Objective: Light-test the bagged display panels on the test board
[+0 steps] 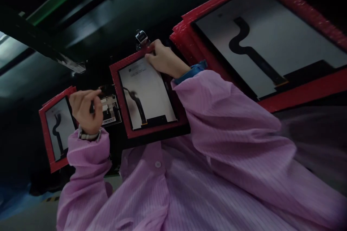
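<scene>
In the middle lies a display panel (148, 90) with a grey back, small print and a black flex cable, on a red foam sheet (121, 104). My right hand (165, 57) closes on its upper right corner, thumb on the panel and fingers over the far edge. To the left my left hand (88, 110) is curled, fingertips and thumb close together; whether anything is between them I cannot make out. It hovers between the middle panel and another panel (58, 130) on red foam, partly covering the latter. Behind it shows a dark piece with a barcode label (110, 110).
At the right a larger panel (271, 36) with a curved black flex cable rests on a stack of red foam sheets (187, 43). A metal tally counter (141, 37) stands behind the middle panel. A dark green machine frame (54, 3) runs across the back.
</scene>
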The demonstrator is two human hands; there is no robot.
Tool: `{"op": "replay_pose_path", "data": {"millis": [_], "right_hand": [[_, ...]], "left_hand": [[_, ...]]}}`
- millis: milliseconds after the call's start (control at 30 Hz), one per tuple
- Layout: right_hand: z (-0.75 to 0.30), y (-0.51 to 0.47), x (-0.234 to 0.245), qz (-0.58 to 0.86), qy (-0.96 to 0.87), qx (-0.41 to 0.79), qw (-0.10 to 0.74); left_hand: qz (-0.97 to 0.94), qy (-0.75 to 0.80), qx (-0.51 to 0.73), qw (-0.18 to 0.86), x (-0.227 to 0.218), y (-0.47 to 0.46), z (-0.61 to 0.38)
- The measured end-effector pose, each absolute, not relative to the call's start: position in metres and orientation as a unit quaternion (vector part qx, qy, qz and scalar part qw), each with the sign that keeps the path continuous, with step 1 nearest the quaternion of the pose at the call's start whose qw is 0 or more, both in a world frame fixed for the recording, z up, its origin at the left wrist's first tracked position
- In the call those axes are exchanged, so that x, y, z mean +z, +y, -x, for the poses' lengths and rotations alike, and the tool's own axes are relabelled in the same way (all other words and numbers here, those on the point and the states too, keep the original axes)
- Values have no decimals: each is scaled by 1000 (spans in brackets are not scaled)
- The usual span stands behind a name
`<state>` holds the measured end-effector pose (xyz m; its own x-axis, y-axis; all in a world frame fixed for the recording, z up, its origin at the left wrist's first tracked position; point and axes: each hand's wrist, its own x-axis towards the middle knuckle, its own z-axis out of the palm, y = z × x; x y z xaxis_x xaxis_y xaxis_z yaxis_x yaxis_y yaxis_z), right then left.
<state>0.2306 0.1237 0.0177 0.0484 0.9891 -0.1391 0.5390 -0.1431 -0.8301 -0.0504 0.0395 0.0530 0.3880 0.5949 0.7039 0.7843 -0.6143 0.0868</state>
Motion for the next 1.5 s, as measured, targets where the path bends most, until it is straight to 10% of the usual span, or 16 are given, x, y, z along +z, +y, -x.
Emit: {"op": "replay_pose_path", "data": {"millis": [200,500,1500], "right_hand": [[-205,89,34,655,-697,152,249],[-161,71,15,308,-767,481,293],[-179,83,6,280,-791,477,261]], "left_hand": [[850,-467,-237,58,38,73,47],[868,-435,-240,-23,24,61,49],[863,-417,-282,-50,18,57,40]]}}
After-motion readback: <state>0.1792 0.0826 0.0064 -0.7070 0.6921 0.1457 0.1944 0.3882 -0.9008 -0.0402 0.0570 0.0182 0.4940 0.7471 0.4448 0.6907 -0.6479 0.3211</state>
